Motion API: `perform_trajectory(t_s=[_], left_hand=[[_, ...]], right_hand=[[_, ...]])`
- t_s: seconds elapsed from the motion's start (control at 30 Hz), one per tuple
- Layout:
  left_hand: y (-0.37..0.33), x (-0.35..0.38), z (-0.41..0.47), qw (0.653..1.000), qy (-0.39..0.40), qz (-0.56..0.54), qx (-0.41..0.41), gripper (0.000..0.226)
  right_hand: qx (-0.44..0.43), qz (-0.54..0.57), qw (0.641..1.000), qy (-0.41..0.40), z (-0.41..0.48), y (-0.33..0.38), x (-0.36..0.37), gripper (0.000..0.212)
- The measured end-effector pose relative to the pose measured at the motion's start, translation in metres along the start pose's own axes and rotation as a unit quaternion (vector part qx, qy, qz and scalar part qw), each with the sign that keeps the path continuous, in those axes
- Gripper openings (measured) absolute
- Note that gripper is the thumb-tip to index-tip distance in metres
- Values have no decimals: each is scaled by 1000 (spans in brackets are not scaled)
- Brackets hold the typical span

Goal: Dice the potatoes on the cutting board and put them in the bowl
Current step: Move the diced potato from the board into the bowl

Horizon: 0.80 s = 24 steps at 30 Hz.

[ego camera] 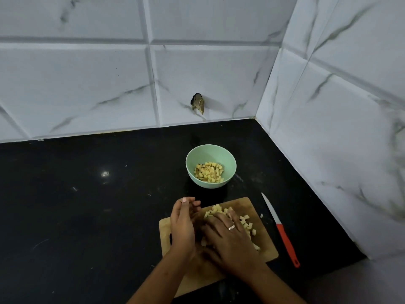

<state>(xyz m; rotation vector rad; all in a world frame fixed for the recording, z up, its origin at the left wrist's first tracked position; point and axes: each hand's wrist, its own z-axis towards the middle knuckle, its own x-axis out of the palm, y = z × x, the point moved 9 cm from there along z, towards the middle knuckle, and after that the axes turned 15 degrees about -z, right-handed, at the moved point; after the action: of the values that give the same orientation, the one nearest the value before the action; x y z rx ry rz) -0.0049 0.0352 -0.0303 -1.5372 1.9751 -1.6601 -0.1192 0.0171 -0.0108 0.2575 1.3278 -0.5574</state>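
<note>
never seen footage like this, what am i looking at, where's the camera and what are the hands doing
There is no machine here: a person works with bare hands, and the single picture comes from a camera worn on their head, looking down. On the black countertop lies a wooden cutting board with diced potato on it. The right hand lies flat over the dice; the left hand stands cupped beside them. Neither holds a tool. The red-handled knife lies on the counter right of the board. Beyond the board, a green bowl holds more dice.
</note>
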Motion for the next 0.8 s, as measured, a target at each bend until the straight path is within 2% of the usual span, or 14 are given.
perform_trajectory(t_s=[0.13,0.23,0.3,0.43,0.5,0.6,0.67,0.8], left_hand=[[8,4,-2,999,18,34,8,29],[11,7,-4,998,32,57,22,31],[11,5,-8,996,41,72,32,32],[14,4,-15,992,65,99,43,35],[13,8,-19,988,73,117,66,34],[16,22,-25,972,99,185,104,32],[22,29,-27,961,120,215,123,40],[30,34,-24,955,137,231,124,54]], right_hand=[[57,5,998,-1,-6,-27,-2,52],[163,105,981,-7,-29,-66,0,65],[196,143,970,19,-42,-80,7,74],[185,138,961,154,-47,-80,32,99],[158,115,967,166,-36,-72,35,104],[138,100,977,126,-16,-58,28,93],[141,148,973,107,-9,-54,29,79],[207,281,937,28,-3,-76,21,57]])
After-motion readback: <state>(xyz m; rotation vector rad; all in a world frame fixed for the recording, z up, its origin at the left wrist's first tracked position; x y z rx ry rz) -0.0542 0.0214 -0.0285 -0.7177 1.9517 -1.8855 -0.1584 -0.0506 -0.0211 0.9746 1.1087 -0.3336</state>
